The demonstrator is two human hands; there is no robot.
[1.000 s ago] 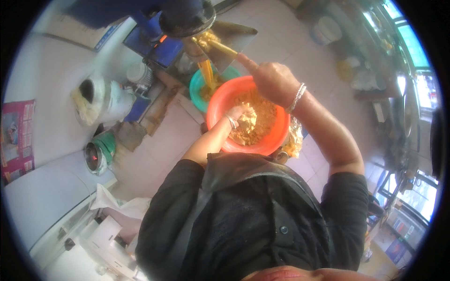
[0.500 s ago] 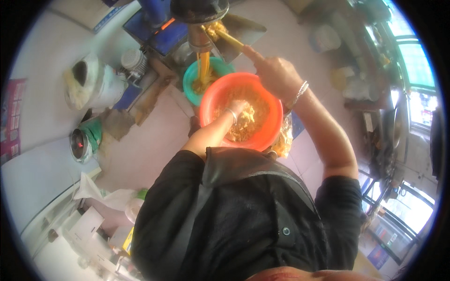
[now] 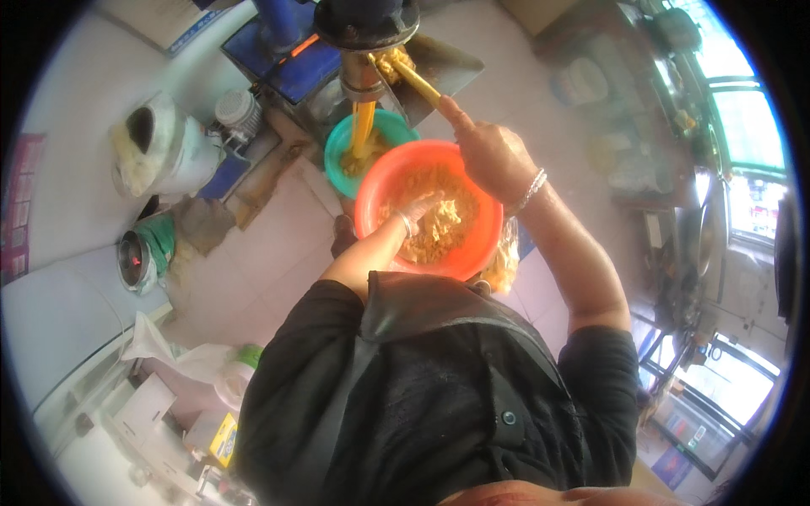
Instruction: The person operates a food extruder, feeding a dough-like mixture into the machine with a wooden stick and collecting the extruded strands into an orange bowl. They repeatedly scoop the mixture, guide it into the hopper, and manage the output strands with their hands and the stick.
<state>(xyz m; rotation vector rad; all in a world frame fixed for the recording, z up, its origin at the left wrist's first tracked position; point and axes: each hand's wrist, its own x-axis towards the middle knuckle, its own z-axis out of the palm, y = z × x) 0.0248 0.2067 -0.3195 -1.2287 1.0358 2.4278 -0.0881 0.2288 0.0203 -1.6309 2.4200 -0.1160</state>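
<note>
An orange bowl [image 3: 384, 181] of yellow crumbly dough [image 3: 439, 223] is held close in front of my chest. My left hand [image 3: 415, 216] is inside it, floury fingers curled into the dough. My right hand [image 3: 494, 156] is just beyond the bowl's far rim, shut on a yellow stick [image 3: 415, 82] whose tip pokes into the dough-filled hopper of a dark metal machine [image 3: 367, 21]. Yellow strands [image 3: 363, 131] hang from the machine's outlet into a teal bowl [image 3: 390, 128] on the floor below.
The machine stands on a blue base [image 3: 299, 72] with a small motor [image 3: 236, 110]. A white sack [image 3: 160, 152] of flour and a green pot [image 3: 139, 257] sit on the tiled floor to the left. White bags and boxes [image 3: 169, 371] lie at lower left; shelves line the right.
The view has shifted so the machine and bowls sit lower and nearer. My right hand keeps the stick at the hopper; my left hand has stayed in the dough.
</note>
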